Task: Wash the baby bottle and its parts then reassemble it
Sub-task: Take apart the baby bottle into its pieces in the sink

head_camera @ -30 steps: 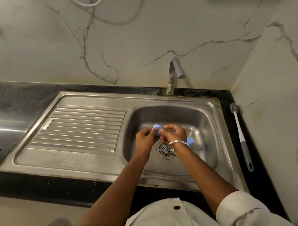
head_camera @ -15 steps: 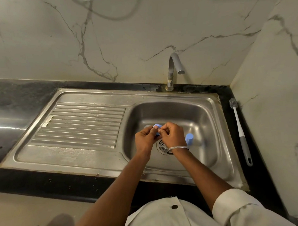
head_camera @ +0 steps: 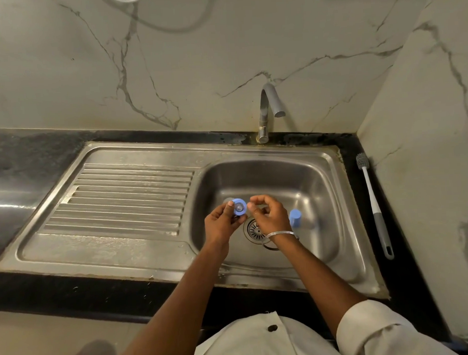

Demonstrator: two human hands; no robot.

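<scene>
Over the sink basin [head_camera: 318, 179], my left hand [head_camera: 221, 223] pinches a round blue bottle collar [head_camera: 239, 207] with a pale clear piece in its middle. My right hand [head_camera: 268, 216] hovers just right of the collar, apart from it. Its fingers are curled with thumb and forefinger close together, and I cannot make out anything between them. A blue-capped clear bottle part [head_camera: 295, 218] sits in the basin behind my right wrist, partly hidden. The drain strainer [head_camera: 254, 230] lies below my hands.
A grey tap [head_camera: 268, 108] rises behind the basin with no water running. A long bottle brush [head_camera: 373, 203] lies on the black counter to the right, near the marble side wall. The ribbed drainboard [head_camera: 126, 198] stretches to the left.
Both hands were pinching the blue collar together. My right hand has since come off it and shifted right, and the collar's open face has turned toward me in my left hand.
</scene>
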